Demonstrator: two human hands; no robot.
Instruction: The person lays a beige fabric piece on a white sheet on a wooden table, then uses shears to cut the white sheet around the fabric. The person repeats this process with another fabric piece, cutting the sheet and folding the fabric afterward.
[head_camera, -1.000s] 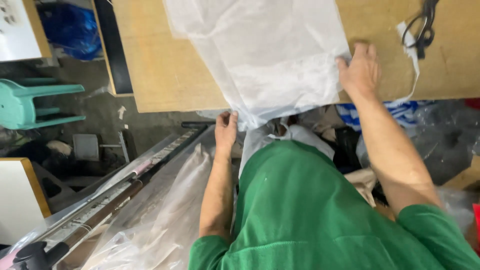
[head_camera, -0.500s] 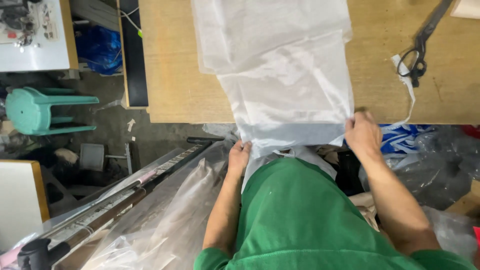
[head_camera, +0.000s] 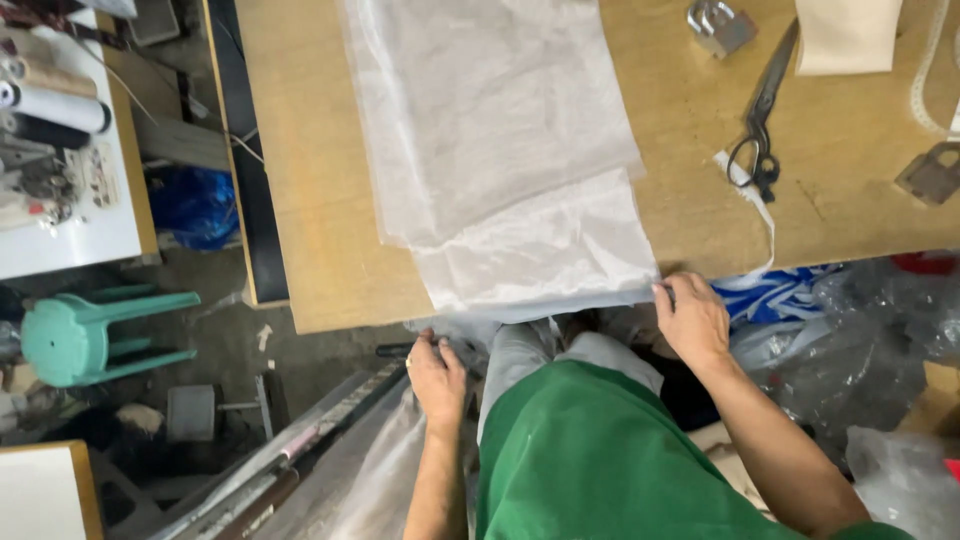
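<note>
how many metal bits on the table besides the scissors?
2. One metal clip sits at the top edge, left of the scissors. One flat metal bracket lies at the right edge. More may sit outside the frame.

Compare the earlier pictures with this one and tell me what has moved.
The right hand came off the tabletop back to the table's near edge, drawing the white sheet toward the person; it grips the sheet's corner. The left hand dropped slightly below the edge, holding the hanging part. The scissors stayed on the table.
</note>
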